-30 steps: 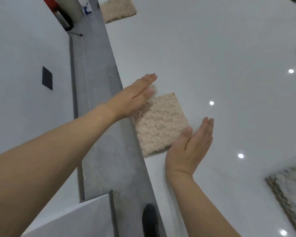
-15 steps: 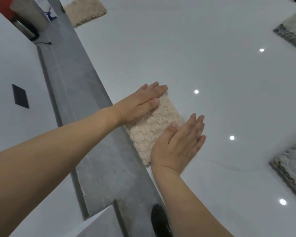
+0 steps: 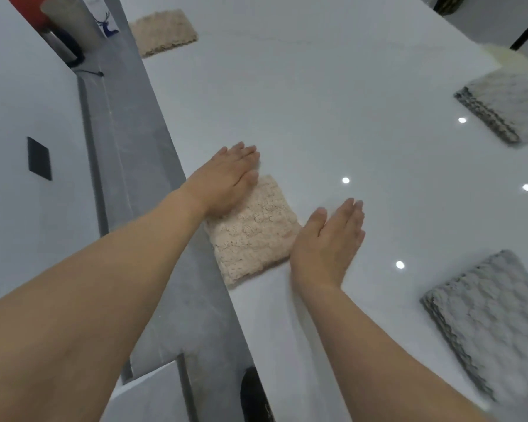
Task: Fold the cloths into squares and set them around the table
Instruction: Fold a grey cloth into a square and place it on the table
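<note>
A beige knitted cloth [image 3: 256, 229], folded into a square, lies at the left edge of the glossy white table [image 3: 333, 102]. My left hand [image 3: 226, 181] lies flat with straight fingers over the cloth's far left corner. With its fingers straight, my right hand [image 3: 329, 239] sits against the cloth's right edge, on the table surface. A second folded beige cloth [image 3: 163, 32] lies farther along the same edge. Two folded grey cloths rest on the right: one near [image 3: 494, 324], one far [image 3: 506, 108].
A grey floor strip [image 3: 128, 166] runs along the table's left edge beside a white wall with a dark socket plate [image 3: 39, 158]. A dark shoe tip [image 3: 253, 397] shows at the bottom. Containers [image 3: 70, 28] stand at the top left.
My right hand has slid off the top of the cloth to its right edge, and my left hand has shifted toward the far left corner. The camera view has swung, bringing the grey cloths into sight.
</note>
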